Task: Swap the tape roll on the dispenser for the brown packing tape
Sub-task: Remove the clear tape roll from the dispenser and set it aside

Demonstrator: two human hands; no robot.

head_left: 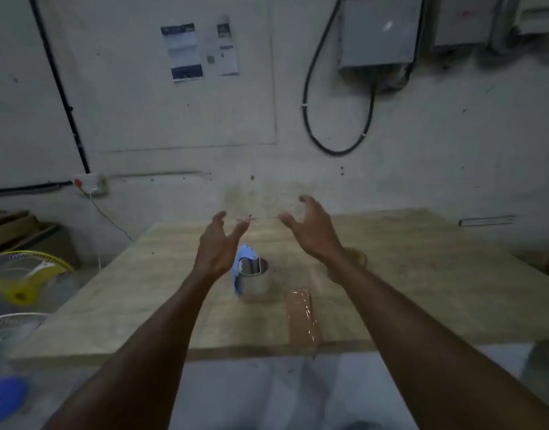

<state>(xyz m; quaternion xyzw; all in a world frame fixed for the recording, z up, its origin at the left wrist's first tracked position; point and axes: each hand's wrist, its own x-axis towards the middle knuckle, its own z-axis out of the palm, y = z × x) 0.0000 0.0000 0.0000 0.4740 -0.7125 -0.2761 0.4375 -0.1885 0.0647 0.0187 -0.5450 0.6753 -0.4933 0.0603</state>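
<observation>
A blue tape dispenser [243, 262] stands on the wooden table [143, 290], loaded with a pale, clear-looking tape roll [254, 282]. A brown packing tape roll [355, 257] sits to the right, mostly hidden behind my right forearm. My left hand [219, 246] is raised above the table just left of the dispenser, fingers spread and holding nothing. Further right and a little beyond the dispenser, my right hand [310, 226] also hovers empty, its fingers curled apart. A strip of brown tape [302, 318] is stuck flat on the table near the front edge.
The table's far edge meets a grey wall with a hanging black cable [338, 119] and a grey metal box [378, 32]. Left of the table on the floor are a yellow fan [22, 274], cardboard boxes [16, 231] and a blue object [5, 398].
</observation>
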